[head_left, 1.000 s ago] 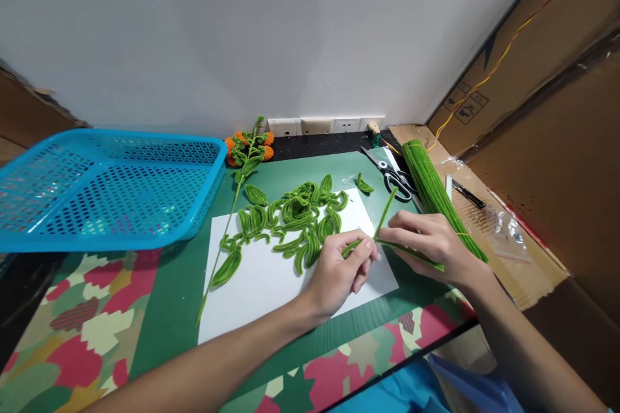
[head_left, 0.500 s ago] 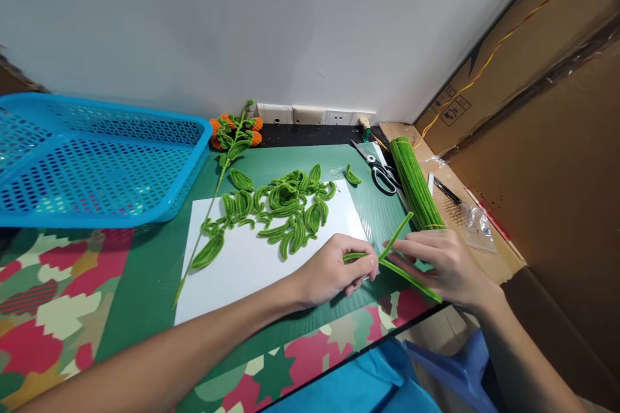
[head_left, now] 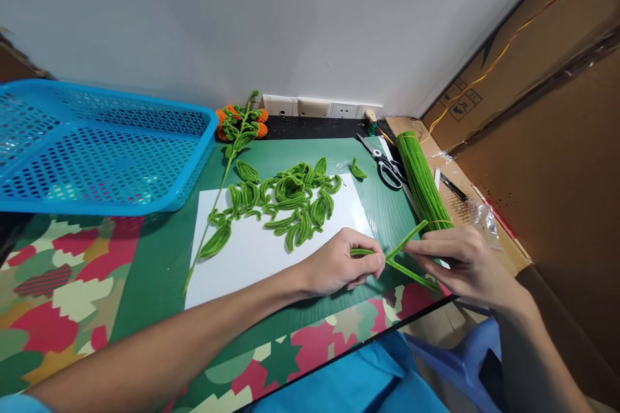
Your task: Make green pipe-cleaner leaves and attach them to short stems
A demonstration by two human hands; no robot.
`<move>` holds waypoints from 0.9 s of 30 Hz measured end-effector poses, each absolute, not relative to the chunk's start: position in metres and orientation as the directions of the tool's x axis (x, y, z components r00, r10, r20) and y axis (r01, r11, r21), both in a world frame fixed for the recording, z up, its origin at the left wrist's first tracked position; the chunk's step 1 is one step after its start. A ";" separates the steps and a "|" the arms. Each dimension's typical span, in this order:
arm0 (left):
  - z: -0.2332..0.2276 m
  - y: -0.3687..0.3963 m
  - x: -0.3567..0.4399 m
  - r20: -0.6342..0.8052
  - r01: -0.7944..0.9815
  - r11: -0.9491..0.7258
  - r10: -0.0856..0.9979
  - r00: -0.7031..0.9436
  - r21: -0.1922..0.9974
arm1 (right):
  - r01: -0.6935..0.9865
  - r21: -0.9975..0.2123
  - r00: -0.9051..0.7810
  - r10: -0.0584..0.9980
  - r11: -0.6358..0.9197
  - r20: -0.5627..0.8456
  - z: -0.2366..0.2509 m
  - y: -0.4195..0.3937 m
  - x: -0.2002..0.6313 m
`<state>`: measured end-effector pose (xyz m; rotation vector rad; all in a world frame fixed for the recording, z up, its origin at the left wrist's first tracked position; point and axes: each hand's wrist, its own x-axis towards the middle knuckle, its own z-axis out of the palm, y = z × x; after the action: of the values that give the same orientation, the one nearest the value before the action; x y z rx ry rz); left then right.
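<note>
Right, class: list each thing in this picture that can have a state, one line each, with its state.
left hand: pinching the bent pipe cleaner
right hand: gripping the same pipe cleaner
pipe cleaner: bent into a V, held off the mat
scissors: closed, lying flat
blue basket: upright, looks empty
pipe cleaner bundle: banded, lying flat
folded leaves: heaped on the white sheet
orange-flower stem: lying flat
</note>
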<state>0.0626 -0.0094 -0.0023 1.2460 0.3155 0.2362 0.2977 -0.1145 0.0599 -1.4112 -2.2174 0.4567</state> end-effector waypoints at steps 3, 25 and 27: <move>-0.003 -0.010 0.063 -0.102 -0.003 0.293 0.341 0.934 0.956 | 0.752 -0.498 -0.344 0.902 0.431 0.261 0.053 -0.120 0.288; 0.001 -0.002 0.066 -0.006 -0.034 0.181 0.217 0.976 0.983 | 0.848 -0.358 -0.277 0.903 0.390 0.328 0.055 -0.138 0.265; 0.001 -0.001 0.067 0.013 -0.049 0.156 0.224 0.975 0.987 | 0.852 -0.358 -0.274 0.908 0.382 0.317 0.055 -0.138 0.264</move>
<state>0.0673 -0.0011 0.0012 1.4021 0.1482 0.1960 0.2640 -0.1377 0.0554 -1.5131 -2.1788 0.1607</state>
